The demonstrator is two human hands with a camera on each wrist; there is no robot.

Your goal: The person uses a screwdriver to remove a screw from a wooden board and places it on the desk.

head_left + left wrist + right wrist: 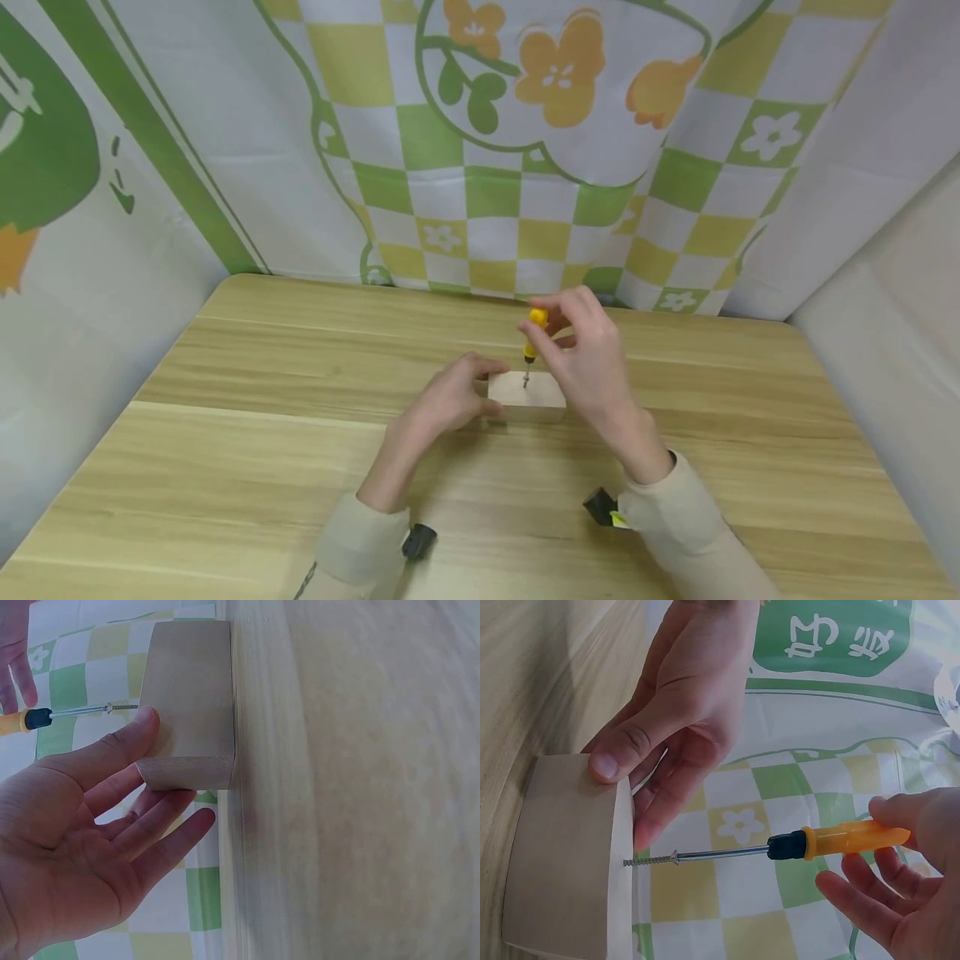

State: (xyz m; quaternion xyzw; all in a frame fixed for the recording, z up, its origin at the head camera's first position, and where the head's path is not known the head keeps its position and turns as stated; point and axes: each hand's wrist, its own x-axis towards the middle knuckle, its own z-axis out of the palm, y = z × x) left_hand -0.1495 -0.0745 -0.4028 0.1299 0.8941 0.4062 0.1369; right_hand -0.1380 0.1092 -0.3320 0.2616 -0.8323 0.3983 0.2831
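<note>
A pale wooden block [536, 398] lies on the table. My left hand [452, 396] grips its left end, the thumb on the near side and fingers round the end and far side. From the block's top face stands a metal screw [649, 861], its tip in the wood and much of its thread showing. A screwdriver [829, 841] with a yellow handle and black collar is upright above it, its shaft tip at the screw's head. My right hand [588, 350] pinches the top of the handle between thumb and fingers.
The wood-grain table [300, 475] extends around the block. Behind it hangs a checked curtain [495, 192] with flowers, and white cloth walls rise on both sides. A black wrist camera [419, 542] is at the left sleeve, another black camera [600, 507] at the right.
</note>
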